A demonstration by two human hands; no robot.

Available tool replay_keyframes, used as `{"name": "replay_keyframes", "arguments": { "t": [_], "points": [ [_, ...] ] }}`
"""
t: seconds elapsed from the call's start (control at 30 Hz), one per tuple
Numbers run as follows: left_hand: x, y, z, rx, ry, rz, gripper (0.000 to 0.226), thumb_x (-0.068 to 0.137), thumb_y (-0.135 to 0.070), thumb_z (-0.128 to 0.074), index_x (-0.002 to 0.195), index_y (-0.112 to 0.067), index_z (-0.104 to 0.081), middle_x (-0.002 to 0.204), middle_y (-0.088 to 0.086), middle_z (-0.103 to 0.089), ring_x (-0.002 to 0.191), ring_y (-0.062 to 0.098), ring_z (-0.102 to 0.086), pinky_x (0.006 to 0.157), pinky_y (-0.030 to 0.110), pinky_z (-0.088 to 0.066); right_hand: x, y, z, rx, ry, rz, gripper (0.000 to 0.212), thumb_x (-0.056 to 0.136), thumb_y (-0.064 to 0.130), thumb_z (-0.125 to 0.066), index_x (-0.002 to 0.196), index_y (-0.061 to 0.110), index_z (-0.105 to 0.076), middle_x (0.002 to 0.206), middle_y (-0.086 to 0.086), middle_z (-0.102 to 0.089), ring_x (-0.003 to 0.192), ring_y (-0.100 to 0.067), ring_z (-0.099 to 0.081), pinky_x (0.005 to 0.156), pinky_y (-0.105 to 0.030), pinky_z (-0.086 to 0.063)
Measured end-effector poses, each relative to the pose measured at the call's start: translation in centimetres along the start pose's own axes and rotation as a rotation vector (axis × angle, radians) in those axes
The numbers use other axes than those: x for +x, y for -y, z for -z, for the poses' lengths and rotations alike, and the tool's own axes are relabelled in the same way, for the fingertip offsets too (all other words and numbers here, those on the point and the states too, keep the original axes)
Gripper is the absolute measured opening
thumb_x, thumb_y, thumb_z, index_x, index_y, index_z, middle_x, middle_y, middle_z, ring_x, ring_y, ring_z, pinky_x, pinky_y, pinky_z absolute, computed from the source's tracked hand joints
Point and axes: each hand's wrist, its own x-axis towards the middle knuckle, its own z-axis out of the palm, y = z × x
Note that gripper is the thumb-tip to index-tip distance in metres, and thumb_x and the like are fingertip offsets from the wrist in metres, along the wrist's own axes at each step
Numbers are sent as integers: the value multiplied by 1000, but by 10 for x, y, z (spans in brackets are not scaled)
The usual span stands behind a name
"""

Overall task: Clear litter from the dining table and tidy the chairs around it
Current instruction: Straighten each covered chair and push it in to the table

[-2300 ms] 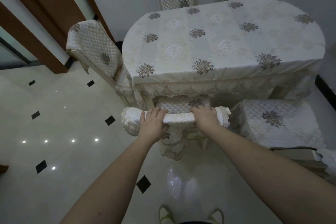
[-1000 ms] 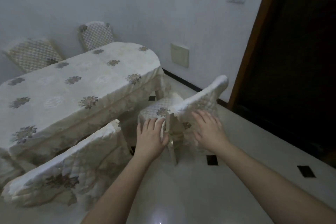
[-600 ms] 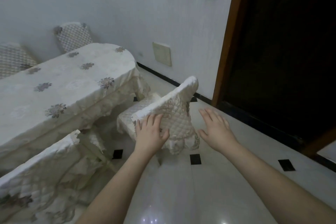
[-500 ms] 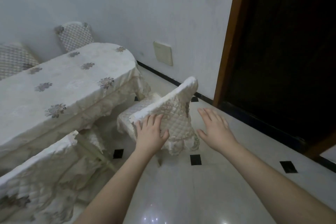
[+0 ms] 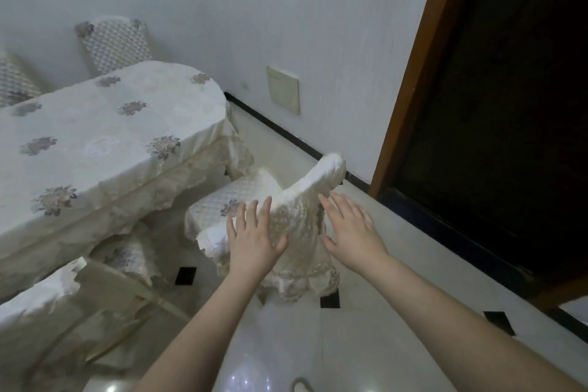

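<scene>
A dining chair [image 5: 302, 216] in a cream quilted cover stands at the rounded end of the dining table [image 5: 105, 137], pulled out from it, its seat facing the table. My left hand [image 5: 254, 239] lies flat with spread fingers on the left part of the chair's backrest. My right hand [image 5: 350, 229] is spread open beside the right side of the backrest, holding nothing; whether it touches the cover I cannot tell. The table wears a cream cloth with grey flower motifs. I see no litter on it.
A second covered chair [image 5: 63, 312] sits at the lower left, tucked at the table's long side. Two more chair backs [image 5: 114, 44] rise behind the table by the wall. A dark doorway with a wooden frame [image 5: 410, 73] opens on the right. The floor is glossy tile.
I let go of the first chair's backrest and turned right to the end chair. In the last half second both hands moved up along this chair's backrest.
</scene>
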Motion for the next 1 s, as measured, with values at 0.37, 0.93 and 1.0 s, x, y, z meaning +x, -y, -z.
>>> {"name": "replay_keyframes", "arguments": {
  "t": [0.37,0.93,1.0],
  "points": [
    [39,-19,-49,120,-13,119,89,65,-80,-52,138,-29,-42,132,8,-52,128,36,-42,102,67,-21,77,-24,-34,-59,26,97,91,87,46,-59,153,27,0,161,-2,1,148,-20,7,116,-39,5],
    [57,-4,-55,230,-151,125,43,76,-60,-60,92,-20,-62,76,-3,-60,69,24,-58,67,37,-44,207,-65,-58,-41,243,534,48,74,44,-68,119,33,-54,120,5,-59,115,-18,-48,107,-31,-21],
    [56,9,-49,159,-59,146,47,71,-62,-57,91,-20,-63,78,-4,-63,71,24,-61,65,35,-43,217,-71,-62,-69,277,530,53,72,44,-72,121,34,-55,134,4,-52,131,-20,-37,111,-35,-15]
  ]
}}
